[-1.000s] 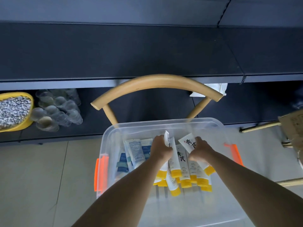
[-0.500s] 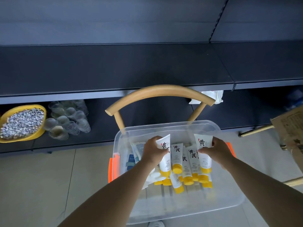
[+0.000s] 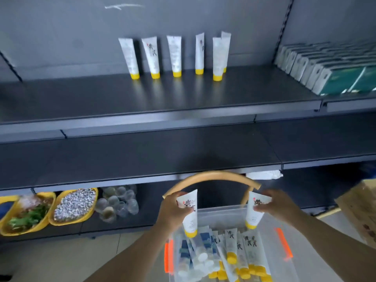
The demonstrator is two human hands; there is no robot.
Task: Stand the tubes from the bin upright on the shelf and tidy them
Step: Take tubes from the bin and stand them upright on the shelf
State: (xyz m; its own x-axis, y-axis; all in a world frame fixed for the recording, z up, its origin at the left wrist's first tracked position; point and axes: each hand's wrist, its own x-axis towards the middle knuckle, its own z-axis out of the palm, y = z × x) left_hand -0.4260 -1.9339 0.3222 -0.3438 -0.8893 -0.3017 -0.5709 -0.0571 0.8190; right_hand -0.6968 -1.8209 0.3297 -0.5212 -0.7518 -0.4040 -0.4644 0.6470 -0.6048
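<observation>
Now each hand, left hand (image 3: 175,212) and right hand (image 3: 278,208), holds one tube (image 3: 190,214) cap-down above the bin (image 3: 223,216); the shelf (image 3: 162,94) is up ahead.

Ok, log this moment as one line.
left hand: holds yellow-capped tube cap-down | right hand: holds second tube | both over bin | shelf: six tubes upright

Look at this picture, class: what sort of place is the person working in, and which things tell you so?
Probably a small shop or stockroom. Tiered dark metal shelving carries a row of identical yellow-capped tubes stood on their caps, rows of boxed goods line the same shelf, and a clear plastic bin holds more tubes.
</observation>
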